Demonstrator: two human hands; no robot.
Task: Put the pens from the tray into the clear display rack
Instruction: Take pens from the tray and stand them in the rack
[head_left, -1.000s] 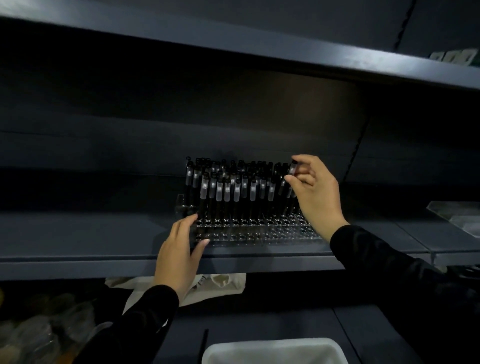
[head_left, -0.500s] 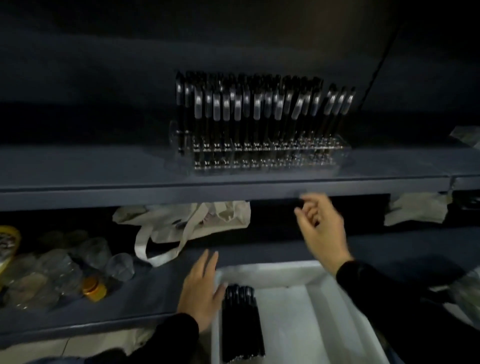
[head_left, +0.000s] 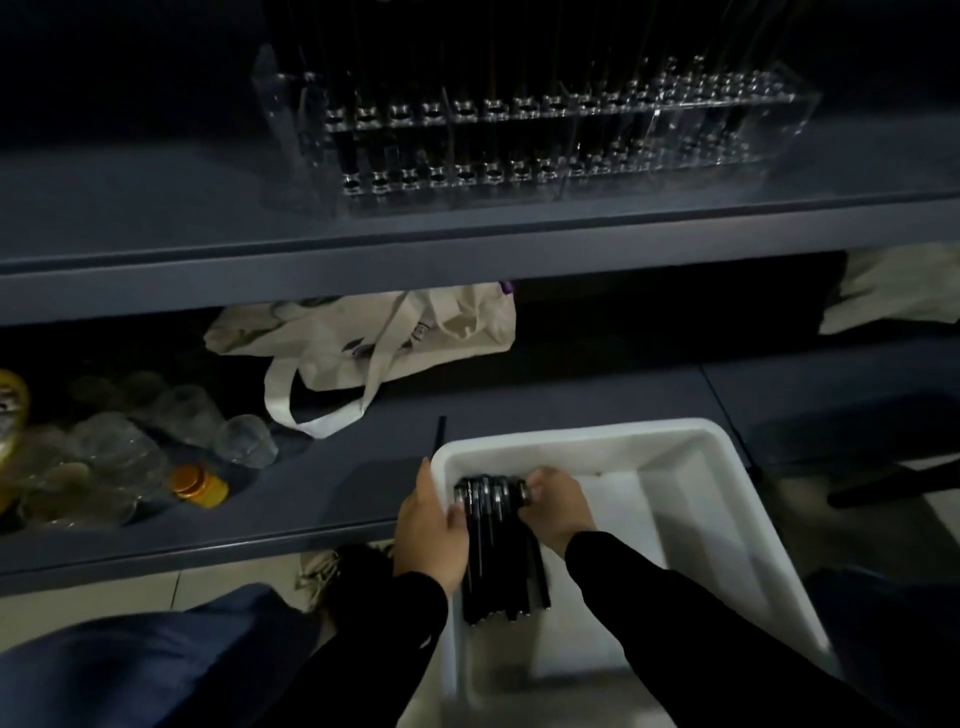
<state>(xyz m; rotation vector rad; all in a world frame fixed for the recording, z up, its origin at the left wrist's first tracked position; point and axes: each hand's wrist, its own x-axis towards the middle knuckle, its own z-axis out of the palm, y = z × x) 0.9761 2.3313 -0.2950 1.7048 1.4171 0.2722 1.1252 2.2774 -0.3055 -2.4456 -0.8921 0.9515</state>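
Both my hands are down in the white tray (head_left: 691, 467): my right hand (head_left: 558, 506) pinches the near-side cap ends of the black pens (head_left: 498, 556), my left hand (head_left: 428, 519) curls round the bundle's other side. Their long axis points toward me; the clear rack (head_left: 753, 130) stands on the shelf (head_left: 467, 244) above.

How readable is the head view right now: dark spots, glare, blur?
Head view: dim overall; the white tray is brightest. The clear rack shows small glints, its top lost in darkness. Pens look smeared, and the frame edges bow from the wide lens.
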